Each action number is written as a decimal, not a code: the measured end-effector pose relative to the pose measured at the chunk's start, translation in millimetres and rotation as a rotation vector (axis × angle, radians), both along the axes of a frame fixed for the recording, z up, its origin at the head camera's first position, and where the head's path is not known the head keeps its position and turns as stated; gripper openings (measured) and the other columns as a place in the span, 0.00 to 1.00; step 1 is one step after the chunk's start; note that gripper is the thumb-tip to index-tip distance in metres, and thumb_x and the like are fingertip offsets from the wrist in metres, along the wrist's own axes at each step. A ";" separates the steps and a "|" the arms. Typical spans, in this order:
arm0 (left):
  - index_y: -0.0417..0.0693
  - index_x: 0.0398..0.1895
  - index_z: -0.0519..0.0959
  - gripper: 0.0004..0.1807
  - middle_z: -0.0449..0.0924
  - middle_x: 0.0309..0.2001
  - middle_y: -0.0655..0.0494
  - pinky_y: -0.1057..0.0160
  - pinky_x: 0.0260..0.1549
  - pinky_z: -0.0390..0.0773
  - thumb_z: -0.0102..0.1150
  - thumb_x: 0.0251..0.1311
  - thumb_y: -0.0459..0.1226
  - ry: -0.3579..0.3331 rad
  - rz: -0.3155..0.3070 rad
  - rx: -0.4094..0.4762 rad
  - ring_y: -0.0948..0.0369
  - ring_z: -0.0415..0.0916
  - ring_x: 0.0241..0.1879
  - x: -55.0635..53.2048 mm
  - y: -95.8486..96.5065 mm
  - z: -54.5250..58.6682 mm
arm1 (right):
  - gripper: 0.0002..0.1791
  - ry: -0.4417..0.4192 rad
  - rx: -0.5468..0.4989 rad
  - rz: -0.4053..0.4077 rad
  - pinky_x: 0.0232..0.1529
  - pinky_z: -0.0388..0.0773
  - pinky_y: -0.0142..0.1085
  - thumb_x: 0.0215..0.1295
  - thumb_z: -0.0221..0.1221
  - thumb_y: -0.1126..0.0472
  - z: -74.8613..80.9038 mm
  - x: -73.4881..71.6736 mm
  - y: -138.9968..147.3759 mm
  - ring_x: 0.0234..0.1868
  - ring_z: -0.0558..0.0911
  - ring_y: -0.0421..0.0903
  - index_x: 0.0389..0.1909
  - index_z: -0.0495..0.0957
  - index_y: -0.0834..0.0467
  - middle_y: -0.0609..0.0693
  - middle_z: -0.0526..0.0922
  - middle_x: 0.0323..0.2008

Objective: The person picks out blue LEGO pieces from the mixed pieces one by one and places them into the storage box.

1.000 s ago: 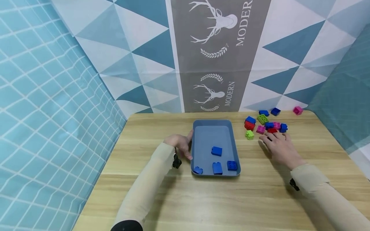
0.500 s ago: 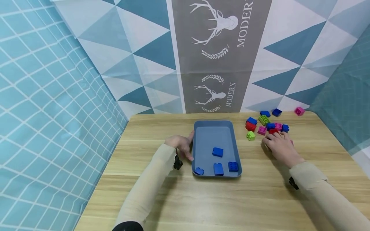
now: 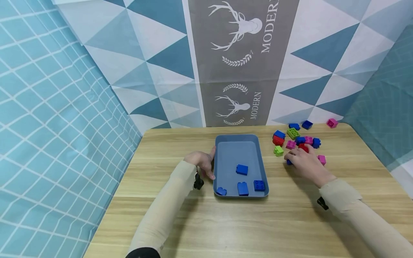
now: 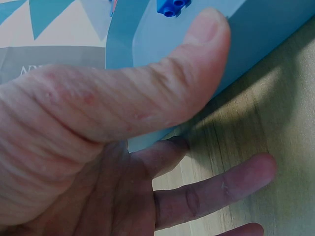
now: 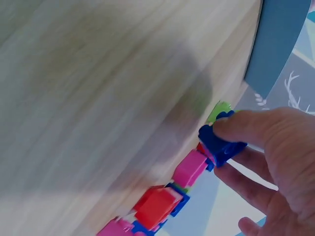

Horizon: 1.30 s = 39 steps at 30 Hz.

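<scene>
Blue brick (image 5: 222, 146) is sitting in the right grip (image 3: 304, 165), thumb and fingers pinching it together; can't tell whether it is touching the tabletop (image 3: 242, 224). Left grip (image 3: 199, 161) is touching the left wall of the grey-blue tray (image 3: 237, 152), digits spreading apart, nothing pinched between them. Tray is lying flat between both grips, directly right of the left one, well left of the right one. Four blue bricks (image 3: 242, 169) are lying inside it, right of the left grip, mostly toward the near end. Around the right grip: red brick (image 3: 302, 147) is lying just beyond its fingers, pink brick (image 3: 321, 159) just right, lime brick (image 3: 278, 151) near on the left. Green brick (image 3: 293, 133) is sitting farther beyond, more blue, red and pink ones clustering about it; a lone magenta brick (image 3: 332, 123) is sitting well beyond, to the right, near the back edge. Patterned cloth (image 3: 237, 61) is hanging beyond both grips, showing deer heads and MODERN lettering. Cream sleeves (image 3: 166, 199) are covering the forearms behind the grips.
</scene>
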<state>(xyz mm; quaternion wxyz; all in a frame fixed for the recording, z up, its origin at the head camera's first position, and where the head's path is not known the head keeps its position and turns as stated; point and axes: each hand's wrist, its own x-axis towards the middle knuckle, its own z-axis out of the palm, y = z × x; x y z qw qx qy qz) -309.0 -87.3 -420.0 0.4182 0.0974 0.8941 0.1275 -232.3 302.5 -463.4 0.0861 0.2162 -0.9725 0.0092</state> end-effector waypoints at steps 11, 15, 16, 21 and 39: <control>0.68 0.79 0.17 0.75 0.89 0.35 0.49 0.43 0.75 0.55 0.77 0.54 0.44 -0.011 0.035 0.054 0.57 0.87 0.38 3.7 -4.8 -2.9 | 0.14 -0.148 -0.203 0.056 0.49 0.83 0.55 0.55 0.75 0.67 13.9 -10.3 -31.1 0.43 0.83 0.55 0.42 0.84 0.58 0.55 0.84 0.42; 0.68 0.79 0.17 0.75 0.89 0.36 0.47 0.43 0.73 0.59 0.77 0.54 0.44 -0.006 0.042 0.040 0.58 0.87 0.37 5.4 -5.7 -3.1 | 0.12 -0.191 -0.287 0.065 0.45 0.84 0.51 0.56 0.75 0.63 18.9 -14.7 -47.8 0.40 0.82 0.51 0.39 0.83 0.54 0.49 0.84 0.38; 0.68 0.79 0.18 0.75 0.90 0.38 0.47 0.43 0.73 0.60 0.77 0.54 0.44 -0.005 0.044 0.042 0.58 0.87 0.37 5.4 -5.5 -2.8 | 0.12 -0.196 -0.306 0.071 0.45 0.83 0.51 0.57 0.74 0.63 20.8 -16.0 -52.0 0.40 0.82 0.52 0.39 0.83 0.54 0.49 0.84 0.38; 0.69 0.80 0.18 0.75 0.85 0.53 0.39 0.44 0.66 0.70 0.77 0.54 0.43 0.005 0.055 0.055 0.56 0.87 0.36 4.8 -3.5 -1.7 | 0.17 -0.210 -0.367 0.147 0.51 0.83 0.54 0.60 0.70 0.64 26.9 -23.6 -71.9 0.47 0.84 0.54 0.50 0.82 0.58 0.55 0.86 0.48; 0.69 0.80 0.19 0.76 0.81 0.60 0.38 0.46 0.64 0.72 0.78 0.53 0.42 0.013 0.065 0.046 0.56 0.87 0.35 2.3 -0.1 0.9 | 0.10 -0.380 -0.343 0.378 0.37 0.75 0.35 0.57 0.71 0.61 19.2 -44.8 -156.3 0.33 0.75 0.41 0.38 0.82 0.56 0.45 0.83 0.33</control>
